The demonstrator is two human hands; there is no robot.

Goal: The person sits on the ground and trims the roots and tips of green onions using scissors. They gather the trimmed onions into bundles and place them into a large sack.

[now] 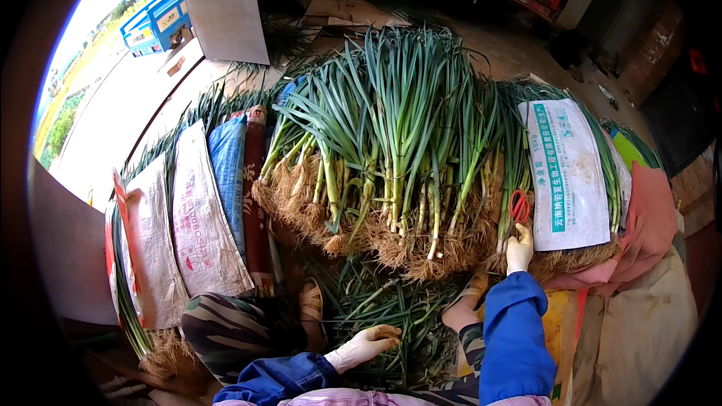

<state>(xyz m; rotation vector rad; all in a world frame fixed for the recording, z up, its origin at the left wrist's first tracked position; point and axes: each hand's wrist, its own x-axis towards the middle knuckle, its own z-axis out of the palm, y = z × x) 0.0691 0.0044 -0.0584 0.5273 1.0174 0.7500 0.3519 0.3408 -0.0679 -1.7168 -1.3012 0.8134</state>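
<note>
My right hand [520, 249], in a pale glove, is just below the red handles of scissors [519, 206]; its thumb and finger look slightly apart. Whether they touch the handles is hard to tell, and the blades cannot be made out. My left hand [366, 347], gloved and soiled at the fingertips, hovers low in front of me with its fingers extended and nothing in it. Before me lies a large heap of long green stalks [410, 120], like leeks or green garlic, their bushy brown roots toward me.
White woven sacks [569, 180] cover more stalks at right, and other sacks [203, 210] at left. Cut leaves [376, 301] litter the ground between my feet. A pink cloth [643, 218] hangs at far right. Outside the doorway stands a blue cart [158, 22].
</note>
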